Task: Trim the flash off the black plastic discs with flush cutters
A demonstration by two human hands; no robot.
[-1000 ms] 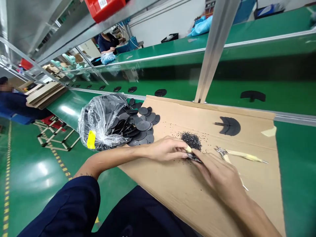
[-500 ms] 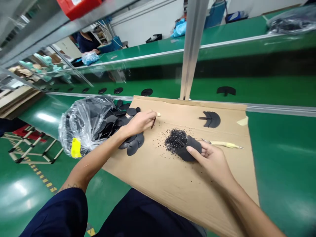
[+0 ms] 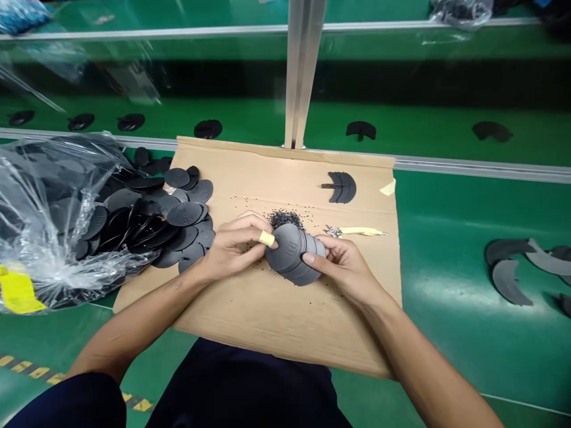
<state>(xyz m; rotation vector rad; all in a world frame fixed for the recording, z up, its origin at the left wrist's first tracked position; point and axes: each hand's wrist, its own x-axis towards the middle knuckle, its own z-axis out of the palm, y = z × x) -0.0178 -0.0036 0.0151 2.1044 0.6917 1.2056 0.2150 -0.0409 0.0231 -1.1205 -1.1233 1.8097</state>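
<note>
My right hand (image 3: pixel 345 264) is closed round a small fanned stack of flat black pieces (image 3: pixel 307 270), thumb on top. The front piece is a black disc (image 3: pixel 285 248) with a raised mark. My left hand (image 3: pixel 241 244), a yellow cover on one finger, pinches this disc at its left edge. Below and behind them a heap of black crumbs (image 3: pixel 285 219) lies on the cardboard sheet (image 3: pixel 267 321), partly hidden by the disc. Right of the heap rests a pair of small cutters with a yellow-wrapped handle (image 3: pixel 361 231).
Left of the cardboard, many black discs (image 3: pixel 182 214) spill from a clear plastic bag (image 3: pixel 53 238). A crescent-shaped black piece with a stem (image 3: pixel 342 187) lies at the back. Curved black pieces (image 3: pixel 511 279) lie on the green table at right. A metal post (image 3: pixel 303 77) stands behind.
My left hand has moved right from beside the disc pile to the stack in my right hand. The stack has shifted left in view, and the camera has turned right and down.
</note>
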